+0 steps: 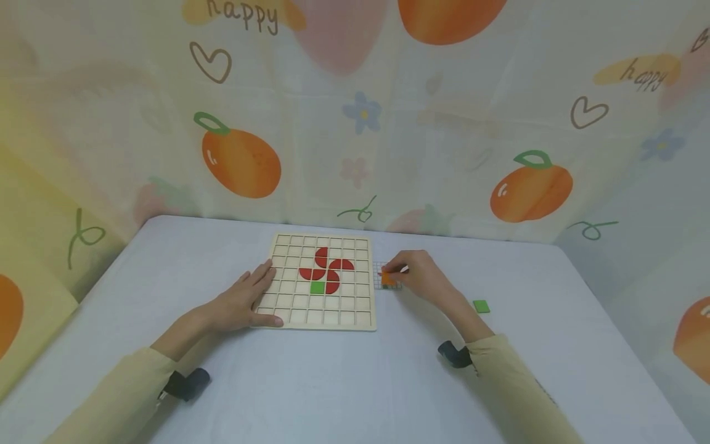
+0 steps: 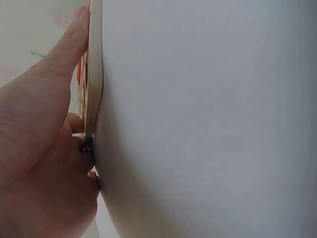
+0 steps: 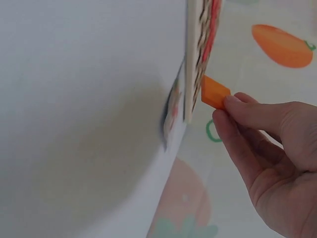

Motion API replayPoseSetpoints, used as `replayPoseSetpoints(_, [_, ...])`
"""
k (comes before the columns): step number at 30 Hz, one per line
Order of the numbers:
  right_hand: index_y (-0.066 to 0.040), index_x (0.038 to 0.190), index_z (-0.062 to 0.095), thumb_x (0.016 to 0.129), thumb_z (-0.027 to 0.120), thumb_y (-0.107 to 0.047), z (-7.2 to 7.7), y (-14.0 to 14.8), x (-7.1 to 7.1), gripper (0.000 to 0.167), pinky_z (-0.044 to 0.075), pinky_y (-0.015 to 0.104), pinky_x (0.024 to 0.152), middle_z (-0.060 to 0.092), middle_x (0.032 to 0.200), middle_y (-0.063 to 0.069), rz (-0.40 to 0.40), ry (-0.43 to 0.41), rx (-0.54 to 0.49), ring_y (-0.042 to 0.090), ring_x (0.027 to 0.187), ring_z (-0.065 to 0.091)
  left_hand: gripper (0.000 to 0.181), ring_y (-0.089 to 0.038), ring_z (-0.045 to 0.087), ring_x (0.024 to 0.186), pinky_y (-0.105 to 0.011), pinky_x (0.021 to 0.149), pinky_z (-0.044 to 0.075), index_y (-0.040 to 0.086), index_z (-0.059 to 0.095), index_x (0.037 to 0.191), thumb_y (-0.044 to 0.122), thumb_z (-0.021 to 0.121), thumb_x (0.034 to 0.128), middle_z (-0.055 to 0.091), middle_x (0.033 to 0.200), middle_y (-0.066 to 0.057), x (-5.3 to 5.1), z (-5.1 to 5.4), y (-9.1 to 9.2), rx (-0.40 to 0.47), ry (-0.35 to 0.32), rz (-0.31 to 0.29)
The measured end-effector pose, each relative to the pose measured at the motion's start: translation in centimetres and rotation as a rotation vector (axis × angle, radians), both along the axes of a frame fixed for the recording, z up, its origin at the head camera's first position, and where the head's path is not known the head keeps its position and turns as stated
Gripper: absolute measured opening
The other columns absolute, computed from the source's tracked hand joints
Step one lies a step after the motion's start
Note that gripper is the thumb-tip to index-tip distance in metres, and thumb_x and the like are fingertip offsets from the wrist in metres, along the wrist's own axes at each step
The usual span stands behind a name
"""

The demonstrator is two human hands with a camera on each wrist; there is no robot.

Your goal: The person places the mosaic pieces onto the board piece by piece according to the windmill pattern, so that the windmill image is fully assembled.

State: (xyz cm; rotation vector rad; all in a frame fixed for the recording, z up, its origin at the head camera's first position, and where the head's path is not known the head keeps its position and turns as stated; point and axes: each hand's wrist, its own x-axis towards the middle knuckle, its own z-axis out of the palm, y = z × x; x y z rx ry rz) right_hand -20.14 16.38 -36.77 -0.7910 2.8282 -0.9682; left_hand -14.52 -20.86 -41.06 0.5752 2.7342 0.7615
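Note:
A wooden grid board lies on the table, holding several red rounded pieces in a pinwheel and one green square tile below them. My left hand rests along the board's left edge, fingers and thumb extended; the left wrist view has the thumb over the board's rim. Between thumb and fingertips, my right hand pinches an orange tile just right of the board. Under that tile lies a small card with a printed grid, partly hidden by the tile and hand.
A loose green square tile lies on the white-covered table, to the right of my right forearm. Behind the table hangs a fruit-patterned curtain.

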Motion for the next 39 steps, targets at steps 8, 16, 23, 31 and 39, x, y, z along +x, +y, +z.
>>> replayPoseSetpoints(8, [-0.003, 0.098, 0.076, 0.084, 0.074, 0.003, 0.3, -2.1, 0.2, 0.015, 0.057, 0.029, 0.079, 0.072, 0.092, 0.003, 0.032, -0.031, -0.041, 0.016, 0.086, 0.066, 0.117, -0.040, 0.007, 0.148, -0.057, 0.119, 0.006, -0.007, 0.015, 0.153, 0.058, 0.076, 0.0766, 0.005, 0.162, -0.023, 0.1, 0.1, 0.2, 0.014, 0.009, -0.002])
replayPoseSetpoints(16, [-0.005, 0.097, 0.077, 0.084, 0.074, 0.000, 0.2, -5.1, 0.5, 0.014, 0.056, 0.024, 0.078, 0.071, 0.091, 0.001, 0.029, -0.030, 0.008, 0.014, 0.085, 0.063, 0.117, -0.040, 0.006, 0.148, -0.057, 0.119, 0.005, -0.008, 0.015, 0.153, 0.058, 0.075, 0.0768, 0.004, 0.162, -0.023, 0.0, 0.0, 0.1, 0.006, 0.005, -0.010])
replayPoseSetpoints(23, [-0.005, 0.099, 0.076, 0.085, 0.074, -0.001, -0.1, -7.1, 1.0, 0.014, 0.055, 0.022, 0.079, 0.073, 0.094, 0.002, 0.082, -0.052, 0.001, 0.015, 0.088, 0.065, 0.118, -0.039, 0.005, 0.149, -0.056, 0.119, 0.004, -0.007, 0.014, 0.153, 0.059, 0.075, 0.0766, 0.003, 0.162, -0.022, -0.2, -0.1, 0.2, -0.004, -0.010, -0.006])
replayPoseSetpoints(31, [-0.004, 0.099, 0.076, 0.085, 0.074, -0.001, -0.3, -8.2, 1.5, 0.014, 0.055, 0.021, 0.078, 0.074, 0.095, 0.003, 0.132, -0.040, -0.004, 0.015, 0.087, 0.066, 0.118, -0.039, 0.004, 0.149, -0.057, 0.119, 0.004, -0.007, 0.014, 0.153, 0.060, 0.074, 0.0766, 0.002, 0.163, -0.022, -0.3, -0.4, 0.1, 0.006, -0.006, -0.010])
replayPoseSetpoints(39, [-0.004, 0.097, 0.077, 0.085, 0.074, -0.002, -0.7, -9.6, 1.8, 0.012, 0.054, 0.018, 0.076, 0.074, 0.091, 0.003, 0.187, -0.041, -0.037, 0.016, 0.086, 0.066, 0.117, -0.040, 0.005, 0.148, -0.058, 0.119, 0.004, -0.007, 0.014, 0.153, 0.058, 0.075, 0.0768, 0.003, 0.162, -0.022, -0.2, -0.2, 0.0, 0.003, -0.003, -0.011])
